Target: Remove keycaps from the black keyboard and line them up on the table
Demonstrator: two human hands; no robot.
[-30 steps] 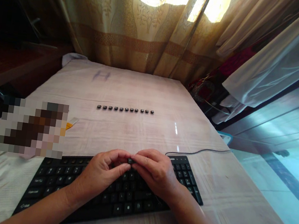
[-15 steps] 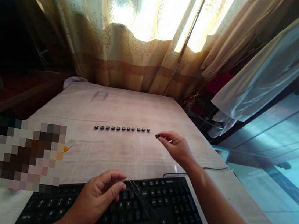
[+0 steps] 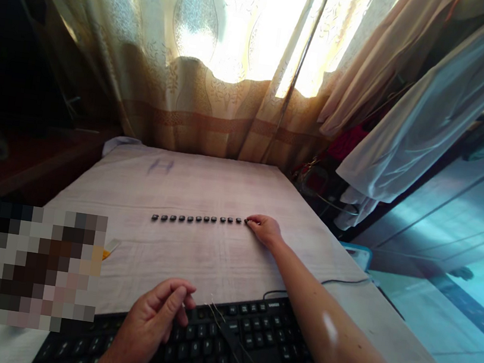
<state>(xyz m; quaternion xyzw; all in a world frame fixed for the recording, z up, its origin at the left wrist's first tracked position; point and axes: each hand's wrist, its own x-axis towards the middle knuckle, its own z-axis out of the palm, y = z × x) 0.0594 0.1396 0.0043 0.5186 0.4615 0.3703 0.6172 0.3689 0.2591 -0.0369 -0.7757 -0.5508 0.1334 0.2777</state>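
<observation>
My right hand [image 3: 264,229] reaches across the cloth and pinches a small black keycap [image 3: 246,222] at the right end of a row of several keycaps [image 3: 190,219]. Its fingertips partly cover that keycap, which is at cloth level. Loosely curled and holding nothing, my left hand [image 3: 155,319] hovers over the black keyboard [image 3: 195,352], its thumb close to the index finger. A wire keycap puller [image 3: 230,336] with a black middle lies across the keyboard. My left hand and right forearm hide parts of the keyboard.
A pale cloth [image 3: 206,182] covers the table. An orange-and-clear item [image 3: 110,249] lies beside a blurred-out patch at left. The keyboard cable [image 3: 340,281] runs off to the right. Curtains [image 3: 182,95] hang behind, and white clothing [image 3: 406,132] hangs at right.
My right hand has moved left with the keycap, bringing it to the row's right end. My left thumb has come closer to the index finger. The view has tilted slightly up.
</observation>
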